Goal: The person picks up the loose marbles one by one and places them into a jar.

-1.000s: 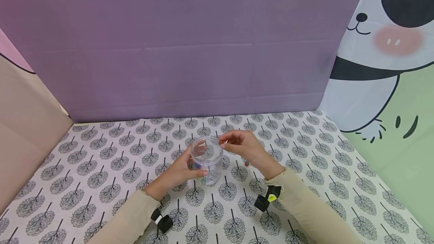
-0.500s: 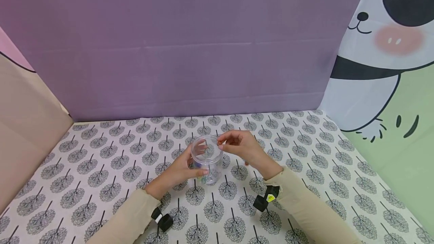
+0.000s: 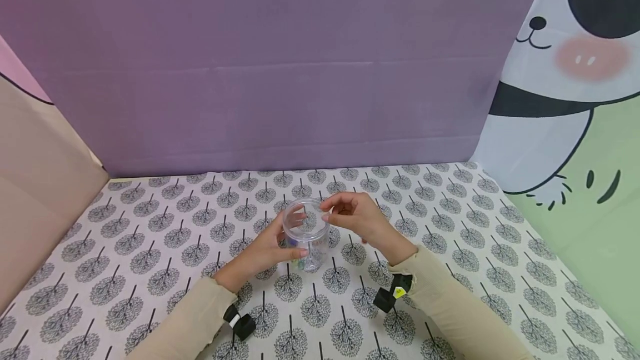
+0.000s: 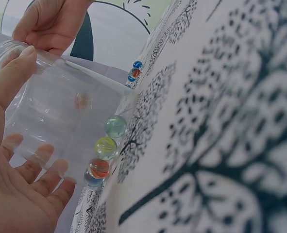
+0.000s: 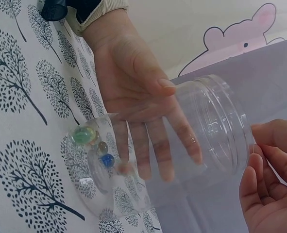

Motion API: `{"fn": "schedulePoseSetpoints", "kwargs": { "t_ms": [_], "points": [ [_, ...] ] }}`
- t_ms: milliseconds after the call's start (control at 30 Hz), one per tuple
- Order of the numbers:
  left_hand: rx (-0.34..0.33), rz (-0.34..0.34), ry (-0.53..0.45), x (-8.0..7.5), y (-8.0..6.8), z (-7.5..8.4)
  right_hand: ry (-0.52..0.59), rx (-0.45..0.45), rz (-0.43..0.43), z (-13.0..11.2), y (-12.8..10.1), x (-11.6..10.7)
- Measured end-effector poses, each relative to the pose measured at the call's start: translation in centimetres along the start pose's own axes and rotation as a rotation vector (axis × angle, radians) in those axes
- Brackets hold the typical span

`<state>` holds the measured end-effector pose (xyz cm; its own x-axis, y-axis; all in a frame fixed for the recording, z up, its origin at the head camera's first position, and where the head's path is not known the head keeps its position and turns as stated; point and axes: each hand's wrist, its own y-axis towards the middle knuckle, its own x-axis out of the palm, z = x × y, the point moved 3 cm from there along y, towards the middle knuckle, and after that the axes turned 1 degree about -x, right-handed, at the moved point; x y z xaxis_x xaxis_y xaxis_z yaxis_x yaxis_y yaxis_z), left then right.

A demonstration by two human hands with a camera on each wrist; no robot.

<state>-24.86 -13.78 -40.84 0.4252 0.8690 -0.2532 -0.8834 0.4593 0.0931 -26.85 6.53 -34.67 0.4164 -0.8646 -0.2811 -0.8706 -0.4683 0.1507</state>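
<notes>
A clear plastic jar (image 3: pixel 306 232) with no lid stands on the tree-print cloth (image 3: pixel 150 249). My left hand (image 3: pixel 272 249) grips its side, with the thumb up at the rim and the fingers (image 5: pixel 153 145) wrapped round behind. Several glass marbles (image 4: pixel 106 145), green, yellow, orange and blue, lie at the jar's bottom. A blurred reddish marble (image 4: pixel 82 101) shows partway down inside the jar. My right hand (image 3: pixel 357 218) hovers at the jar's mouth with its fingers (image 5: pixel 267 160) bent and nothing visible in them.
Two more marbles (image 4: pixel 135 73) lie on the cloth past the jar, near the right hand. A purple backdrop (image 3: pixel 280 71) closes the far side, a beige board (image 3: pixel 35 193) the left and a panda-print cloth (image 3: pixel 565 99) the right.
My right hand's fingertips moved slightly left to the jar's rim. The small marble they pinched is gone from them, and a blurred one now shows inside the jar.
</notes>
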Motion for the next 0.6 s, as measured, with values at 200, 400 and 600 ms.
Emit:
{"fn": "schedulePoseSetpoints", "kwargs": {
  "t_ms": [200,400,600],
  "points": [
    [0.034,-0.014,-0.029,0.0,0.1,0.0,-0.022,0.029,0.013,0.0,-0.4,-0.3],
    [0.027,-0.013,-0.027,0.0,0.1,0.1,-0.003,0.041,0.009,0.2,-1.0,-0.9],
    [-0.005,0.008,-0.009,0.0,-0.1,0.1,0.01,0.019,0.006,0.7,-1.6,-1.6]
  ]
}}
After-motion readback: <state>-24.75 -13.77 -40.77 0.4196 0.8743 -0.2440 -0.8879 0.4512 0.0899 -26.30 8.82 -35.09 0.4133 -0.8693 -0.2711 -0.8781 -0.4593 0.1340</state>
